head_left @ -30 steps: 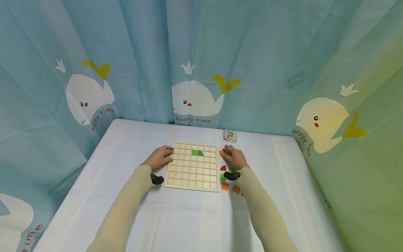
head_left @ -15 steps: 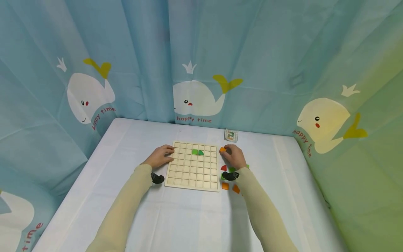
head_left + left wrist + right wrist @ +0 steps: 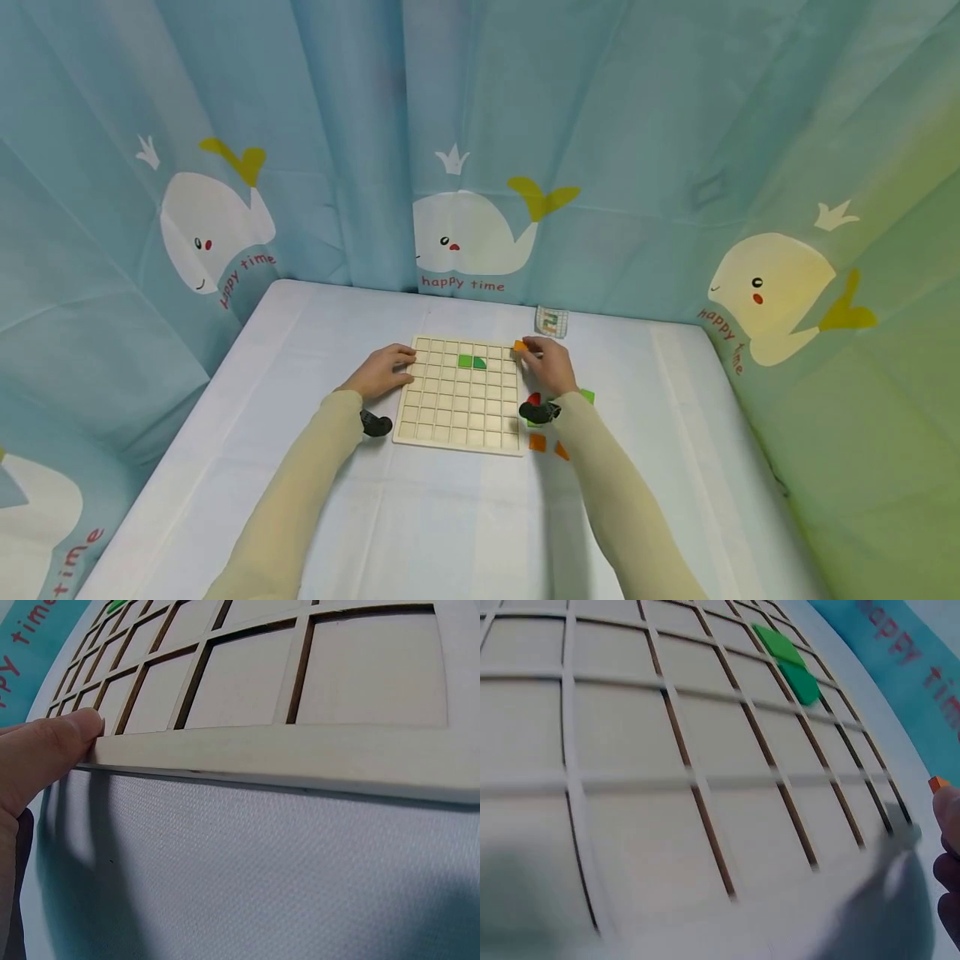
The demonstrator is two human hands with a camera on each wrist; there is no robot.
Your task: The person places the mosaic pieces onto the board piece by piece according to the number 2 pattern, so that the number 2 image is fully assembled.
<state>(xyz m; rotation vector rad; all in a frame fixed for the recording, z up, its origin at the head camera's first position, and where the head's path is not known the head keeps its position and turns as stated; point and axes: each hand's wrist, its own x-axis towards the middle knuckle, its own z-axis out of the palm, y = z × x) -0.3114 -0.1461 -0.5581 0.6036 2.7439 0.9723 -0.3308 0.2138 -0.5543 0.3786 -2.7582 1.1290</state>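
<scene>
A pale wooden grid board [image 3: 450, 408] lies on the white-covered table. At its left edge rests my left hand [image 3: 377, 375], and in the left wrist view the thumb [image 3: 60, 741] touches the board's raised rim. Between the thumb and fingers of my right hand [image 3: 552, 367] is an orange tile [image 3: 520, 346], pinched over the board's upper right corner. Only a corner of that tile shows in the right wrist view, at the right edge. Two tiles sit side by side in the grid's second row: a light green square [image 3: 466, 361] and a darker green quarter-round [image 3: 480, 363].
Right of the board lie loose tiles: a red one [image 3: 534, 399], a green one [image 3: 588, 397] and orange ones [image 3: 537, 442], partly hidden by my right forearm. A small printed grid card [image 3: 551, 322] lies behind my right hand. Whale-print curtains [image 3: 480, 125] surround the table.
My right hand has lifted the orange tile from beside the board and moved it up and left to the upper right corner. The left hand and the two green tiles stay put.
</scene>
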